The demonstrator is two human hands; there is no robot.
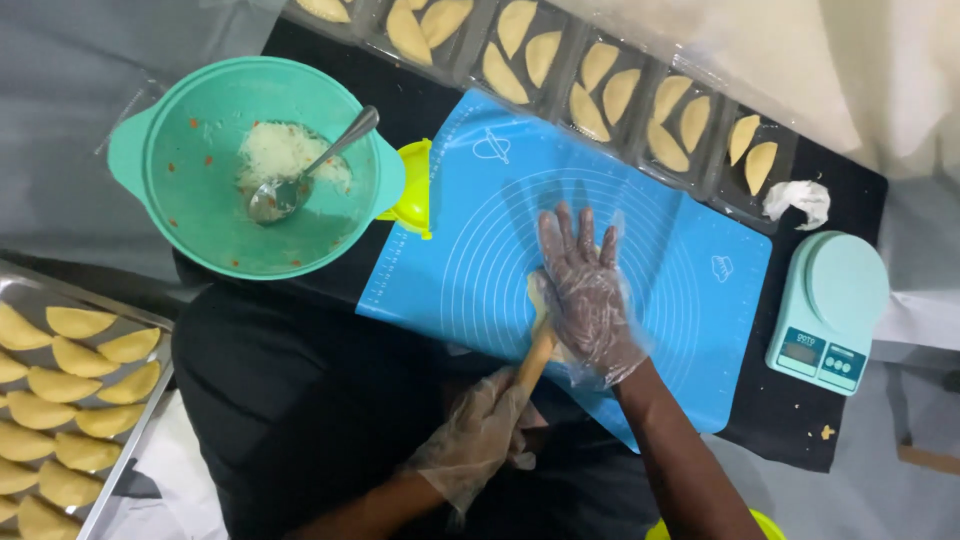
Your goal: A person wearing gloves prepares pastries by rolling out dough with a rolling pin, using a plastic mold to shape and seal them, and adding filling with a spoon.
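Note:
Both my hands wear thin clear plastic gloves. My left hand (482, 425) grips the near end of a wooden rolling pin (536, 360) at the near edge of a blue silicone baking mat (690, 290). My right hand (585, 290) lies flat, fingers spread, on top of the pin and a pale piece of dough (536, 292) that shows at its left side. Most of the dough is hidden under that hand.
A teal bowl (180, 210) with white filling and a metal spoon (310, 172) stands at the left, a yellow press (415, 190) beside it. Clear trays of folded pastries (600, 90) line the far edge. A teal kitchen scale (830, 310) is at right, a metal tray of pastries (60, 400) at lower left.

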